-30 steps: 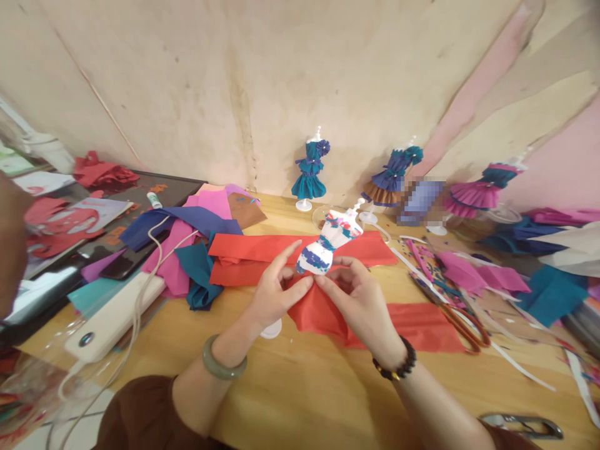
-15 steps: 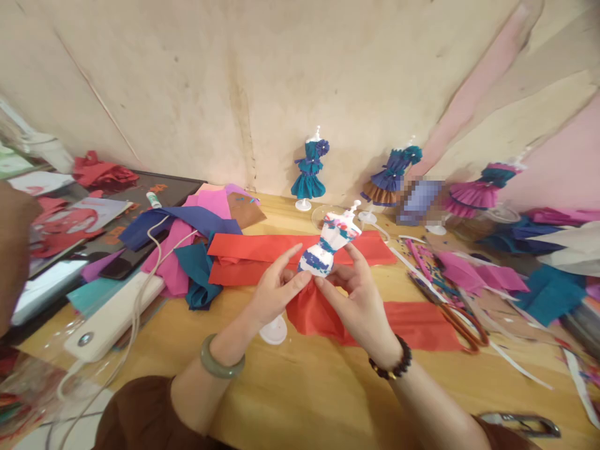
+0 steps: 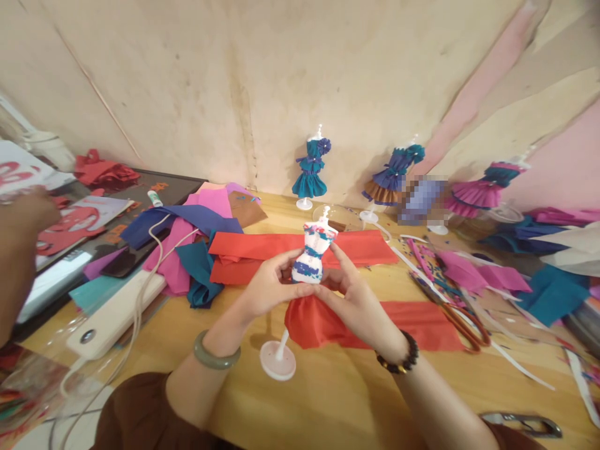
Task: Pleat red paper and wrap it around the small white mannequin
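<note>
Between my hands, a small white dress form (image 3: pixel 315 242) with blue, teal and pink patches is held up off the table, tilted, its round white base (image 3: pixel 277 361) hanging to the lower left. A gathered red fabric strip (image 3: pixel 307 322) drapes below its hips and trails right across the table. My left hand (image 3: pixel 268 284) is closed on the form's left side, thumb at the strip's top edge. My right hand (image 3: pixel 356 290) grips from the other side, its thumb pressing the strip to the form. The fingers behind the form are partly hidden.
Folded red fabric (image 3: pixel 253 245) lies behind my hands. Orange-handled scissors (image 3: pixel 464 322) and scraps are on the right, a snipper (image 3: pixel 522 424) at the front right. Dressed forms (image 3: pixel 310 172) stand along the wall. A white power bank (image 3: pixel 115 312) with cables lies left, near another person's arm (image 3: pixel 23 250).
The dress form has turned more upright and shifted left and slightly down, its base swinging nearer to me. Both hands keep their hold. At left, the other person's hand has come into view over papers.
</note>
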{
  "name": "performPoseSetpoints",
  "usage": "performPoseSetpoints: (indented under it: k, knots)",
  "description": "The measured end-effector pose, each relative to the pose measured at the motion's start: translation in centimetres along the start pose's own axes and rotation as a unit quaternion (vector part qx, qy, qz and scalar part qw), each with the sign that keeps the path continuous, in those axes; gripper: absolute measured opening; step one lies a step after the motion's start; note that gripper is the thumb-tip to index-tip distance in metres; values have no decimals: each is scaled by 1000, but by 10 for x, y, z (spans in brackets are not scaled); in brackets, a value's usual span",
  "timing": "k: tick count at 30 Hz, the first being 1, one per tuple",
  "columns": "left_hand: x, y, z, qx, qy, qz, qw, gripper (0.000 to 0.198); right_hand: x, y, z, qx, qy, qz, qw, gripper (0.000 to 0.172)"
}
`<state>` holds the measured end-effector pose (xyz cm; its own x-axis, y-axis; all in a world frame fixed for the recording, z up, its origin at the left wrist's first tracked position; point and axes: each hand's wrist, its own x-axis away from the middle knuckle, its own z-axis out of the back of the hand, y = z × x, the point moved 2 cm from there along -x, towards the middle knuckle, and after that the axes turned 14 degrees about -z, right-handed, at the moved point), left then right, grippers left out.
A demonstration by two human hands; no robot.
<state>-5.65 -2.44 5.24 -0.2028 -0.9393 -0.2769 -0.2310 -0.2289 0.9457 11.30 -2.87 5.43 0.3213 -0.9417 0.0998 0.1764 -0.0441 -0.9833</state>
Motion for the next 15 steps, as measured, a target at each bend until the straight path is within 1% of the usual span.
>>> performPoseSetpoints:
  k: [3, 8, 10, 13, 15]
  knots:
    - [-1, -3, 1, 13, 0, 8, 1000, 74, -1, 2, 1, -28, -10, -8, 1000, 90]
    - [1, -5, 0, 41, 20, 20, 999, 100, -3, 2, 5, -58, 14, -43, 997, 82]
    - [2, -4, -2, 36, 24, 17, 999, 106, -3, 1, 5, -62, 23, -52, 996, 79]
    - [4, -2, -6, 20, 24, 1, 1000, 107, -1, -1, 4, -48, 34, -41, 997, 70]
    - [5, -1, -8, -1, 22, -6, 1000, 97, 0, -3, 3, -14, 38, -16, 999, 61]
